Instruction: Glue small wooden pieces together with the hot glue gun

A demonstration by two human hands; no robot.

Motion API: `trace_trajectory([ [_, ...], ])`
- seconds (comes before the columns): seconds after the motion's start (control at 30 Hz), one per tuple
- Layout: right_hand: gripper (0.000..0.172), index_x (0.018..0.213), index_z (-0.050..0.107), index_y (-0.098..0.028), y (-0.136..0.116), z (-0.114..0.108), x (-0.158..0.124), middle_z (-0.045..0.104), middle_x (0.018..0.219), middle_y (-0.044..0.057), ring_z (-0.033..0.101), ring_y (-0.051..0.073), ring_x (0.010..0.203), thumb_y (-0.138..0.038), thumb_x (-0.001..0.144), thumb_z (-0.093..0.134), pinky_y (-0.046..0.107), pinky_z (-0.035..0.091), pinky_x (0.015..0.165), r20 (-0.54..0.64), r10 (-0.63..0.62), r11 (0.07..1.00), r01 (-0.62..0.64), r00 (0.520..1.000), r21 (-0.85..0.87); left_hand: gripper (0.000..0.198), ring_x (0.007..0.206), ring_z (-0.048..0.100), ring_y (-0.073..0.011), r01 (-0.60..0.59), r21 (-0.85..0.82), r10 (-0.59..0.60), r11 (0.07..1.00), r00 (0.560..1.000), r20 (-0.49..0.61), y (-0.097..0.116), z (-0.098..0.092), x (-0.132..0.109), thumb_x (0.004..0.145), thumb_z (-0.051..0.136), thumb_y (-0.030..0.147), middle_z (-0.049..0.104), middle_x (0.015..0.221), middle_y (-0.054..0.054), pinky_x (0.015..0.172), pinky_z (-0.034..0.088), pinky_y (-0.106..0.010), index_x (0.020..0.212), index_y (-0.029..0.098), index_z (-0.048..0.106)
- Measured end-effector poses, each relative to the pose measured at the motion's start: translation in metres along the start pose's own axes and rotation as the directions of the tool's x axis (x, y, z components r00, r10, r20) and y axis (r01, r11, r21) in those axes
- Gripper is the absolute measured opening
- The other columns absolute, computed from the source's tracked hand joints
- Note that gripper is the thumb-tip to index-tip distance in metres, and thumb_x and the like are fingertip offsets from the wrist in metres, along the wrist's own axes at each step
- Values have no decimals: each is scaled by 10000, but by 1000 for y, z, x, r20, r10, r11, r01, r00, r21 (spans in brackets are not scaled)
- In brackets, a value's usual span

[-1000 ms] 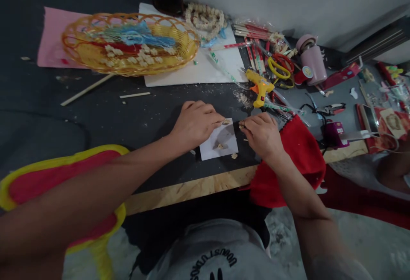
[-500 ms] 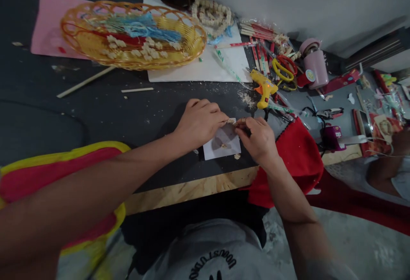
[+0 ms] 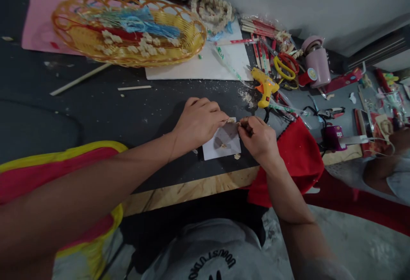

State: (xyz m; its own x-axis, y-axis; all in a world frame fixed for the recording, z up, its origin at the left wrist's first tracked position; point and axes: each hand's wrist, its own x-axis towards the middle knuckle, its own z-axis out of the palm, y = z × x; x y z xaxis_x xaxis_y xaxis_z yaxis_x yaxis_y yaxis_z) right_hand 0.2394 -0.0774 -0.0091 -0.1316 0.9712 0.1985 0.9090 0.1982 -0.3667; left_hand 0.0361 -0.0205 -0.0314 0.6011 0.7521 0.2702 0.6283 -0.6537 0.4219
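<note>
My left hand (image 3: 204, 120) pinches a small pale piece (image 3: 230, 120) with an uneven edge, held just above the far side of a white paper square (image 3: 213, 150). Close by on the right, my right hand (image 3: 258, 137) has thumb and forefinger pressed together; whatever is between them is too small to make out. A tiny tan bit (image 3: 223, 146) lies on the paper, and a pale chip (image 3: 237, 156) rests by its near right corner. The yellow glue gun (image 3: 265, 88) lies beyond my right hand, its orange light showing.
A wicker basket (image 3: 128, 60) with pale flower-like pieces and blue tassels stands at the back left. Scissors (image 3: 283, 68), a pink flask (image 3: 317, 64) and packaged sticks lie at the right. Red cloth (image 3: 296, 156) hangs over the table edge. Another person's arm (image 3: 381, 164) shows far right.
My right fingertips have drawn slightly right, leaving a small gap from the pale piece in my left hand. The left hand stays almost where it was. The view has shifted a little.
</note>
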Motion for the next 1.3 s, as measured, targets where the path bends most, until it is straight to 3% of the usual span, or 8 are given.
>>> trace_trajectory([
  [0.17, 74, 852, 607, -226, 0, -2, 3, 683, 792, 44, 632, 184, 707, -177, 825, 558, 281, 467, 630, 25, 61, 997, -59, 998, -51, 228, 915, 547, -224, 3, -17, -3, 1000, 1000, 9, 0, 0, 0, 960, 520, 298, 688, 915, -19, 836, 316, -412, 980, 305, 747],
  [0.5, 145, 955, 640, -223, 4, -7, 1, 721, 877, 26, 681, 164, 778, -199, 814, 666, 286, 549, 712, 171, 67, 978, -99, 983, 182, 200, 908, 544, -221, -3, -8, 3, 1000, 1000, -3, 0, 0, 1, 950, 553, 301, 687, 911, -24, 842, 332, -413, 978, 303, 751],
  [0.67, 146, 974, 678, -213, 10, -7, 2, 752, 1015, 81, 704, 211, 959, -194, 914, 546, 344, 568, 827, 108, -12, 989, -4, 994, 145, 192, 915, 550, -233, 18, -9, -18, 1000, 1000, 25, 1, -1, 1, 943, 564, 290, 683, 909, -31, 838, 324, -417, 974, 293, 754],
  [0.8, 133, 876, 689, -224, 5, -5, 3, 754, 950, 69, 698, 215, 948, -201, 918, 564, 332, 566, 804, 104, -58, 994, 47, 993, 99, 223, 914, 552, -232, 18, -25, -18, 1000, 1000, 11, 2, 0, 1, 957, 532, 305, 684, 906, -35, 842, 318, -421, 973, 289, 754],
  [1.03, 72, 875, 651, -234, -3, 0, 0, 713, 901, 27, 659, 157, 731, -182, 840, 615, 274, 536, 683, 82, 20, 988, -32, 996, 149, 225, 907, 551, -229, 12, -28, -12, 1000, 1000, 8, 1, 0, 1, 952, 530, 289, 675, 888, -29, 837, 320, -422, 952, 292, 755],
  [1.3, 86, 877, 643, -229, -2, 3, 7, 713, 892, 35, 658, 172, 758, -169, 817, 630, 295, 528, 714, 65, 67, 989, -75, 996, 131, 200, 910, 548, -233, -7, -2, 7, 1000, 1000, 8, 1, -1, 1, 937, 547, 271, 679, 907, -28, 834, 332, -426, 981, 293, 741],
])
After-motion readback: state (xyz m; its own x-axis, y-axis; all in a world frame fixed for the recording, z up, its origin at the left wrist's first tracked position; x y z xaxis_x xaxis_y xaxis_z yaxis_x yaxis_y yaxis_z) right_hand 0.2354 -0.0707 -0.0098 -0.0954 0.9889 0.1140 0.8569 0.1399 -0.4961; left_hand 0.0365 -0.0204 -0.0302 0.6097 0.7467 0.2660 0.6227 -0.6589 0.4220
